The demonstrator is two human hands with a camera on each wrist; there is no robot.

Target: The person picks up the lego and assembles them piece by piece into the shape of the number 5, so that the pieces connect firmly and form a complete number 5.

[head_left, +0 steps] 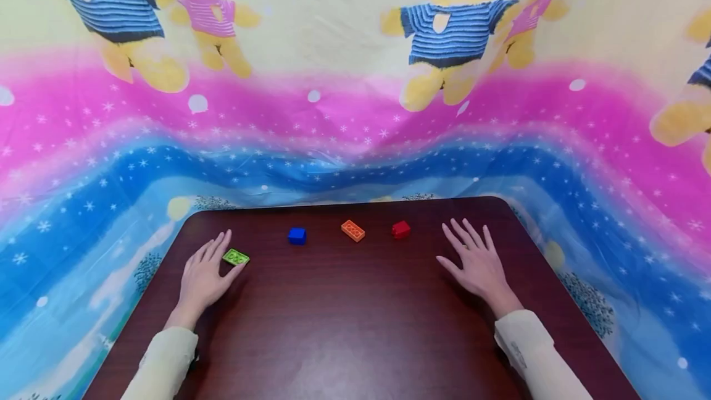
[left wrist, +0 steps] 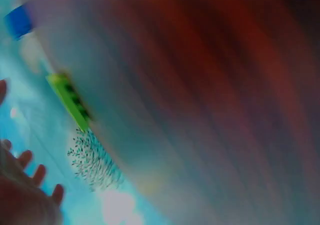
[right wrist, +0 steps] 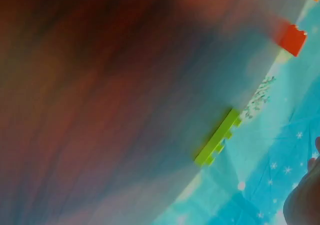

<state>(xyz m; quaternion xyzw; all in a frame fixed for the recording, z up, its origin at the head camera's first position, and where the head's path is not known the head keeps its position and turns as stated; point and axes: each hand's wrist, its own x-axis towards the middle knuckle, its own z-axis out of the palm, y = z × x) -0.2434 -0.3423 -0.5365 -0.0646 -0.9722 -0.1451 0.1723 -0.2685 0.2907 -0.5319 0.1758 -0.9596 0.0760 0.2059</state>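
Observation:
My left hand (head_left: 207, 271) is spread low over the left of the table, fingers fairly straight. Between its thumb and forefinger, a green toy brick (head_left: 236, 257) lies; in the left wrist view that green brick (left wrist: 70, 102) stands apart from the fingertips (left wrist: 39, 175). On the right, my right hand (head_left: 476, 261) has its fingers spread and holds nothing. The right wrist view shows another green brick (right wrist: 218, 137) near this hand, studs facing away; in the head view it is hidden, seemingly by the hand.
Along the far part of the dark brown table (head_left: 344, 313) lie a blue brick (head_left: 297, 236), an orange brick (head_left: 353, 231) with its hollow side up, and a red brick (head_left: 401, 229). A printed cloth (head_left: 333, 116) with bears hangs around the table.

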